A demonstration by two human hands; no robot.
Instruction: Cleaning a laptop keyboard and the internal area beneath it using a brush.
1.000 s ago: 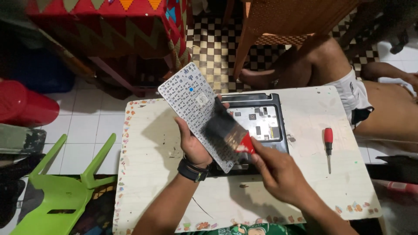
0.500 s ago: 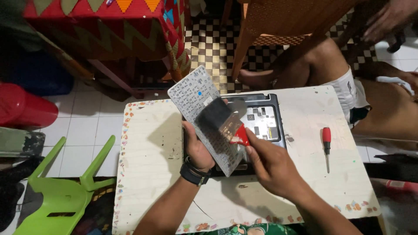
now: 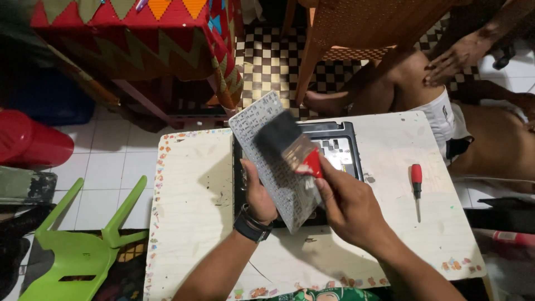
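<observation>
My left hand [image 3: 258,192], with a dark watch on the wrist, holds a grey laptop keyboard [image 3: 262,136] tilted up by its lower left edge. My right hand [image 3: 348,203] grips a paintbrush [image 3: 290,144] with a red handle and dark bristles, and the bristles lie on the upper part of the keyboard. Under both sits an open black laptop base [image 3: 340,146] on a small white table [image 3: 192,195].
A red-handled screwdriver [image 3: 416,187] lies on the table's right side. Another person sits on the floor beyond the table at the right [image 3: 446,95]. A green plastic chair [image 3: 83,245] lies tipped at the left, near a red bucket [image 3: 30,142]. A wooden chair [image 3: 334,33] stands behind.
The keyboard and both hands have shifted slightly up and right. The brush has moved up along the keyboard toward its top end.
</observation>
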